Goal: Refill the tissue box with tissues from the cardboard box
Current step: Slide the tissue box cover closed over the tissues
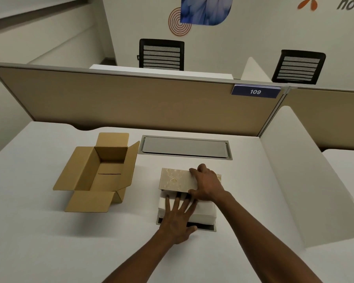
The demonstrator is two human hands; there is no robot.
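Note:
The tissue box [209,227] sits on the white desk right of centre, with a stack of white tissues [204,211] bulging out of its near half. Its beige marbled lid [176,179] covers the far half. My right hand [205,183] grips the lid's right end, thumb under its near edge. My left hand [177,218] lies flat on the tissues, fingers spread, pressing them down. The brown cardboard box [99,172] stands to the left with all flaps open and shows nothing inside.
A grey cable hatch [184,148] is set into the desk behind the tissue box. A tan partition [131,103] with a blue "109" tag closes the back, and a white side divider [307,180] rises on the right. Two black chairs stand beyond.

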